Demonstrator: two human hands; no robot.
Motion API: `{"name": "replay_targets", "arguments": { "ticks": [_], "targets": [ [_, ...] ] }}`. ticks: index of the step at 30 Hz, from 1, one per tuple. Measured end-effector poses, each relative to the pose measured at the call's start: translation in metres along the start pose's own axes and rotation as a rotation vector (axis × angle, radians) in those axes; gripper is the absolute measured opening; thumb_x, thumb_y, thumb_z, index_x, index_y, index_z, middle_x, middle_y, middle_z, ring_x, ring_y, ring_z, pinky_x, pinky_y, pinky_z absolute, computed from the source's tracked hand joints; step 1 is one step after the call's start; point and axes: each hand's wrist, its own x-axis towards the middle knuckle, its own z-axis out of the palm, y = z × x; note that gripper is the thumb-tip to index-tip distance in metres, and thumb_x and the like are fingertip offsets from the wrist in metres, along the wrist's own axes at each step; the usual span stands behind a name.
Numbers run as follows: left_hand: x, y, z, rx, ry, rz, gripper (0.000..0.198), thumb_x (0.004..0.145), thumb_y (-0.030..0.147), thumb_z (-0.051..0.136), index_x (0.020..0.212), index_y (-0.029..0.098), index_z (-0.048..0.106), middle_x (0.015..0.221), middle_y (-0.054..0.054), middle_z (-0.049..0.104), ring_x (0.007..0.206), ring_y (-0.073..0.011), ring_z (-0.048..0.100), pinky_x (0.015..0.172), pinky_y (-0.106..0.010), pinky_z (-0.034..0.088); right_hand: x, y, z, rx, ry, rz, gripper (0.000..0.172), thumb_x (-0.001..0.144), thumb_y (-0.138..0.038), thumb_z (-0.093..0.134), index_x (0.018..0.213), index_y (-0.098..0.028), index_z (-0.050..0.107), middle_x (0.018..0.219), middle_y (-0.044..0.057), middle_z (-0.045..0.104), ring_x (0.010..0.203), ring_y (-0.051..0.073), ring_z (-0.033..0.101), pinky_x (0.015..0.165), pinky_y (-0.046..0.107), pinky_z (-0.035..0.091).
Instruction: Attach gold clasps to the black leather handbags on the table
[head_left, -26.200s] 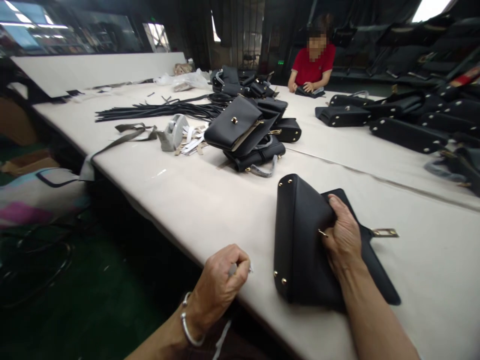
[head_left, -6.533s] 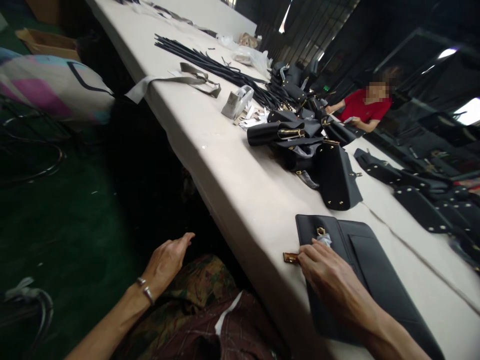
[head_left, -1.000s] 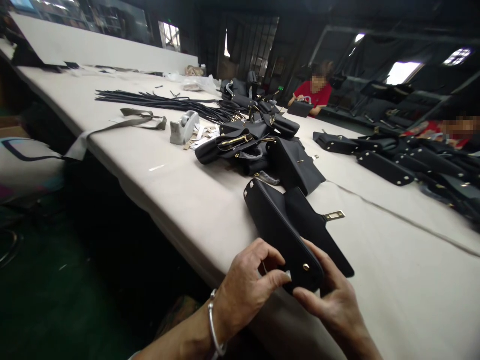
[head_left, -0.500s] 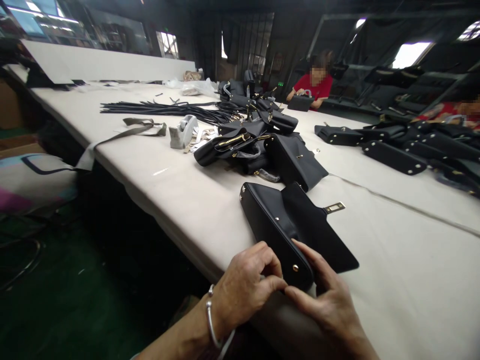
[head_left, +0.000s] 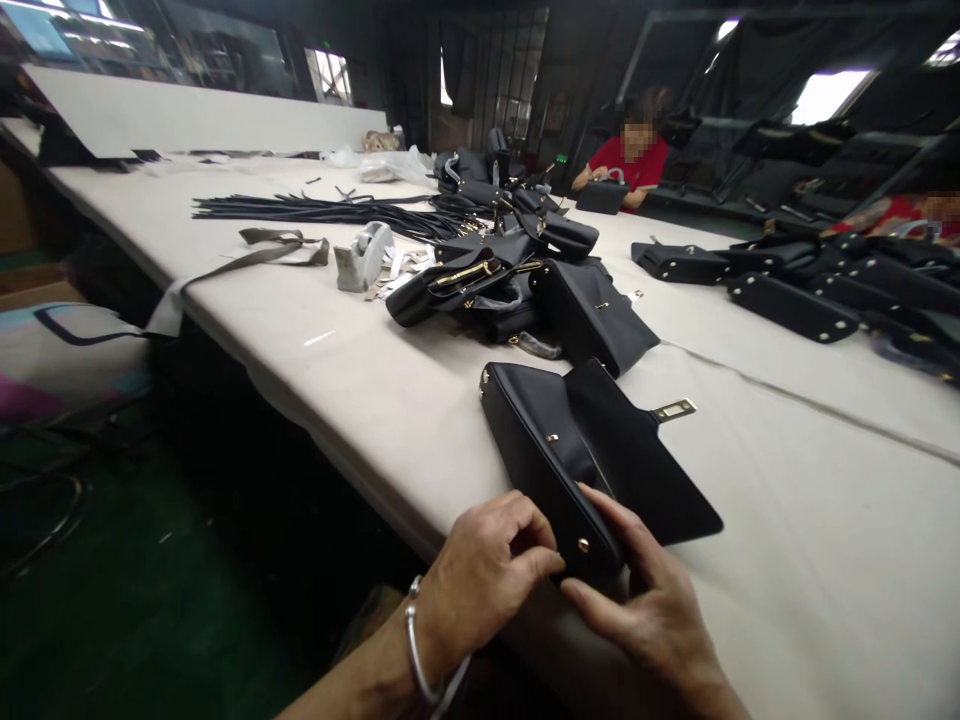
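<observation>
A black handbag (head_left: 525, 440) lies on its side at the table's near edge, its flap spread to the right with a gold clasp plate (head_left: 676, 409) at the tip. Gold studs show on the near side and the far corner. My right hand (head_left: 652, 590) grips the bag's near end, fingers over the top edge and thumb low in front. Beside it, my left hand (head_left: 499, 560) is closed in a pinch at the bag's lower near corner; whatever lies between thumb and fingers is hidden. A silver bangle (head_left: 416, 640) circles the left wrist.
Several black handbags (head_left: 592, 310) are heaped just beyond, with more bags (head_left: 795, 305) to the right. Black straps (head_left: 300, 212), a grey tape dispenser (head_left: 364, 258) and a grey strip (head_left: 247, 262) lie farther left. Across the table (head_left: 375, 400) a person in red (head_left: 637, 160) holds a bag.
My left hand has drawn slightly apart from the right thumb, which it touched or nearly touched before. The bag has barely shifted, and the view has moved a little.
</observation>
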Motion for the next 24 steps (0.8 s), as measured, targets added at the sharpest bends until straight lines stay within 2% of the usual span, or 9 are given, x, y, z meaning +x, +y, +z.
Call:
{"name": "replay_targets", "arguments": {
  "ticks": [4, 8, 13, 15, 18, 21, 24],
  "targets": [
    [0.001, -0.003, -0.004, 0.083, -0.067, 0.056, 0.012, 0.080, 0.011, 0.063, 0.075, 0.019, 0.056, 0.080, 0.003, 0.060, 0.076, -0.0125, 0.055, 0.070, -0.023, 0.038, -0.001, -0.001, 0.001, -0.017, -0.007, 0.002, 0.067, 0.068, -0.033, 0.076, 0.132, -0.025, 0.053, 0.122, 0.006, 0.069, 0.106, 0.027, 0.068, 0.095, 0.036, 0.058],
    [-0.009, -0.010, 0.002, 0.158, -0.052, 0.139, 0.009, 0.087, 0.016, 0.052, 0.079, 0.020, 0.049, 0.081, 0.000, 0.056, 0.073, -0.0144, 0.052, 0.068, -0.027, 0.037, -0.002, -0.002, 0.000, 0.014, -0.002, 0.028, 0.068, 0.069, -0.036, 0.077, 0.131, -0.026, 0.053, 0.121, 0.006, 0.069, 0.106, 0.027, 0.068, 0.093, 0.035, 0.059],
    [-0.026, -0.024, 0.007, -0.004, -0.009, 0.229, 0.008, 0.092, 0.020, 0.043, 0.085, 0.020, 0.047, 0.092, -0.004, 0.059, 0.084, -0.0165, 0.056, 0.076, -0.028, 0.043, -0.003, 0.002, -0.001, 0.126, 0.004, 0.140, 0.070, 0.069, -0.036, 0.077, 0.133, -0.025, 0.052, 0.123, 0.008, 0.067, 0.109, 0.028, 0.066, 0.096, 0.038, 0.057],
    [-0.029, -0.028, 0.005, -0.114, 0.031, 0.163, 0.009, 0.093, 0.023, 0.044, 0.086, 0.020, 0.049, 0.092, -0.005, 0.061, 0.082, -0.0158, 0.058, 0.076, -0.028, 0.045, -0.004, 0.004, 0.000, 0.196, 0.012, 0.194, 0.071, 0.069, -0.038, 0.077, 0.134, -0.026, 0.050, 0.126, 0.009, 0.065, 0.112, 0.029, 0.065, 0.100, 0.041, 0.054],
    [-0.029, -0.030, -0.001, -0.252, 0.094, 0.018, 0.008, 0.092, 0.027, 0.052, 0.090, 0.019, 0.052, 0.080, -0.002, 0.062, 0.069, -0.0139, 0.061, 0.066, -0.026, 0.047, -0.007, 0.003, 0.001, 0.273, 0.036, 0.262, 0.072, 0.069, -0.041, 0.076, 0.134, -0.026, 0.049, 0.129, 0.010, 0.063, 0.113, 0.030, 0.063, 0.103, 0.045, 0.051],
    [-0.025, -0.030, -0.010, -0.325, 0.159, -0.034, 0.013, 0.089, 0.029, 0.056, 0.094, 0.018, 0.055, 0.078, -0.001, 0.062, 0.066, -0.0139, 0.063, 0.065, -0.025, 0.049, -0.011, 0.001, -0.002, 0.229, 0.061, 0.289, 0.070, 0.071, -0.044, 0.074, 0.134, -0.026, 0.050, 0.129, 0.009, 0.064, 0.113, 0.031, 0.063, 0.102, 0.042, 0.053],
    [-0.016, -0.032, -0.023, -0.310, 0.228, -0.061, 0.014, 0.090, 0.030, 0.056, 0.091, 0.017, 0.059, 0.071, 0.000, 0.061, 0.066, -0.0133, 0.061, 0.066, -0.024, 0.048, -0.014, 0.001, -0.009, 0.146, 0.089, 0.249, 0.064, 0.073, -0.045, 0.072, 0.132, -0.029, 0.053, 0.126, 0.006, 0.066, 0.113, 0.031, 0.064, 0.097, 0.038, 0.057]
  ]
}}
